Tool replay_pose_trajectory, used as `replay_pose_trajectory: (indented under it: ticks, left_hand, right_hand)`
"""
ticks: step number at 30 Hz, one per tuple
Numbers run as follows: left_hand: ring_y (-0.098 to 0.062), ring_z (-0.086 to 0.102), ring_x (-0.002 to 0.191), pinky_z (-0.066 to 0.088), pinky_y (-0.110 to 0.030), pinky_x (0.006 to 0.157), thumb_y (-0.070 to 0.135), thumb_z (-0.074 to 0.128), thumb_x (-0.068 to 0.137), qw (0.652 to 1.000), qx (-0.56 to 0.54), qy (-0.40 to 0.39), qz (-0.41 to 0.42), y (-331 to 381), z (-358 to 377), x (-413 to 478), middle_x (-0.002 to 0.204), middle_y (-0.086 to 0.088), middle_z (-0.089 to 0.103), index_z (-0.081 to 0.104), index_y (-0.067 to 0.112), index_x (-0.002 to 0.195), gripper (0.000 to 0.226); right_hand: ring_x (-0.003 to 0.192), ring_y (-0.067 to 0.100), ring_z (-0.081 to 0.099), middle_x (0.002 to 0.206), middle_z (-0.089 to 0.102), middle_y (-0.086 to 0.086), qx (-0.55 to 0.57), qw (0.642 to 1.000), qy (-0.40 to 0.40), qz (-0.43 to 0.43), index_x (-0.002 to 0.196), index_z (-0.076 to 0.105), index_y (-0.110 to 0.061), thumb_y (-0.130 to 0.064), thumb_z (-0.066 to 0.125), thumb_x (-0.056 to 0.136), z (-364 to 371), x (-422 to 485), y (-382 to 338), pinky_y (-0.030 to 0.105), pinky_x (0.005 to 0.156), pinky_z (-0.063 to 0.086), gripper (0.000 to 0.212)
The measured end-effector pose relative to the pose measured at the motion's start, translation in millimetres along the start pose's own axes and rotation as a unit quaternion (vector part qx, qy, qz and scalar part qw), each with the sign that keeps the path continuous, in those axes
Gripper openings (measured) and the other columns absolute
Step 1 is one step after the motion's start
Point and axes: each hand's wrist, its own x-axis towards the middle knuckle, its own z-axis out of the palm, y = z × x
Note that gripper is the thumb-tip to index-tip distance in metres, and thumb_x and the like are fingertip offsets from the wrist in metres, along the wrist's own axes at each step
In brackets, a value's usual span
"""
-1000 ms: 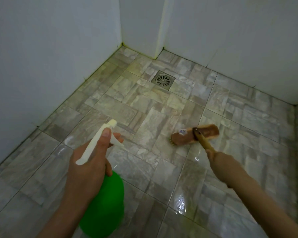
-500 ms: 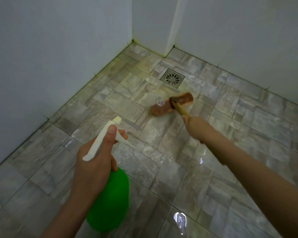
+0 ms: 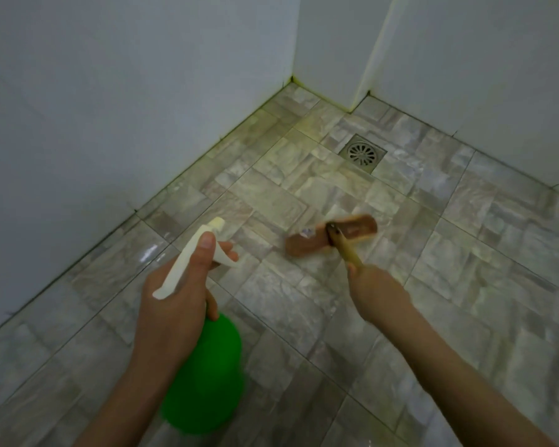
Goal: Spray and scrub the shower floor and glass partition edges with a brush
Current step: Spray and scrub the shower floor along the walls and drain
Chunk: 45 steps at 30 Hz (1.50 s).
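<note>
Left hand (image 3: 175, 304): wrapped round the neck of a green spray bottle (image 3: 204, 375), thumb lying along the cream trigger head (image 3: 188, 259), one fingertip hooked over the trigger lever; the nozzle points ahead towards the left wall
Spray bottle: hangs below the gripping hand at the lower left of the view, its rounded green body nearest the camera, over the shower floor (image 3: 465, 253)
Right hand (image 3: 375, 291): closed round the yellowish wooden handle (image 3: 347, 251) of the brush (image 3: 304, 246); seen from the back of the wrist, so the fingers are mostly hidden
Brush: brown head down on the tiles, blurred, a small pale label near its left end; it lies between the two hands and the drain (image 3: 362, 153), well short of the grate
Shower floor: grey-beige stone-pattern tiles with wet glints near the left wall and the bottom edge, a yellowish tint on the tiles around the drain and along the grout at the wall base
Drain: round metal grate in a square frame, close to the far corner
Walls (image 3: 110, 108): plain white, with a boxed-out corner jutting in just behind the drain
</note>
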Motion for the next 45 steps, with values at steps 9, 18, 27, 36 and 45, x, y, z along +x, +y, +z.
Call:
replay_pose_trajectory:
  ticks: [9,18,27,36,45]
  left_hand:
    - [-0.024,0.057,0.050,0.050,-0.039,0.059,0.064,0.043,0.091,0.999,0.000,0.033,0.018,6.3,-9.6,7.3,0.087,-0.019,0.076,0.068,0.070,0.076,0.030]
    - [-0.031,0.067,0.058,0.050,-0.031,0.051,0.078,0.042,0.086,0.998,0.007,0.041,0.046,-2.4,-25.5,11.2,0.089,-0.020,0.076,0.070,0.066,0.084,0.030]
    - [-0.014,0.056,0.041,0.048,-0.023,0.046,0.081,0.040,0.085,0.999,0.005,0.048,0.025,-7.6,-40.3,14.4,0.088,-0.020,0.077,0.068,0.067,0.084,0.032]
    - [-0.016,0.054,0.039,0.051,-0.023,0.046,0.088,0.037,0.081,0.999,-0.006,0.044,0.010,-6.7,-42.0,27.7,0.088,-0.021,0.076,0.072,0.059,0.087,0.046]
    - [-0.015,0.053,0.041,0.047,-0.021,0.048,0.074,0.040,0.086,0.999,0.003,0.040,-0.013,-3.3,-39.2,41.2,0.094,-0.028,0.073,0.071,0.060,0.080,0.035]
  right_hand:
    - [0.074,0.024,0.055,0.095,0.061,0.012,-0.009,0.999,-0.004,-0.051,0.096,0.052,-0.010,-0.041,0.021,0.103,8.6,-9.2,-9.4,0.032,0.066,0.044,0.045]
    - [0.074,0.027,0.051,0.101,0.061,0.019,-0.011,0.995,0.008,-0.095,0.112,0.055,-0.002,-0.038,0.019,0.104,-25.6,88.9,-88.4,0.036,0.066,0.045,0.052]
    - [0.063,0.028,0.054,0.089,0.056,0.019,-0.022,0.998,0.027,-0.051,0.135,0.044,-0.010,-0.035,0.019,0.104,-42.0,91.3,-59.4,0.035,0.055,0.048,0.047]
    - [0.066,0.025,0.057,0.075,0.059,0.008,-0.075,0.994,0.006,-0.074,0.091,0.058,-0.006,-0.042,0.021,0.101,0.0,57.2,-21.3,0.030,0.057,0.040,0.052]
    - [0.064,0.022,0.050,0.080,0.054,0.011,-0.138,0.959,-0.003,-0.246,0.082,0.049,-0.009,-0.043,0.017,0.103,-38.5,147.5,-170.8,0.033,0.064,0.040,0.052]
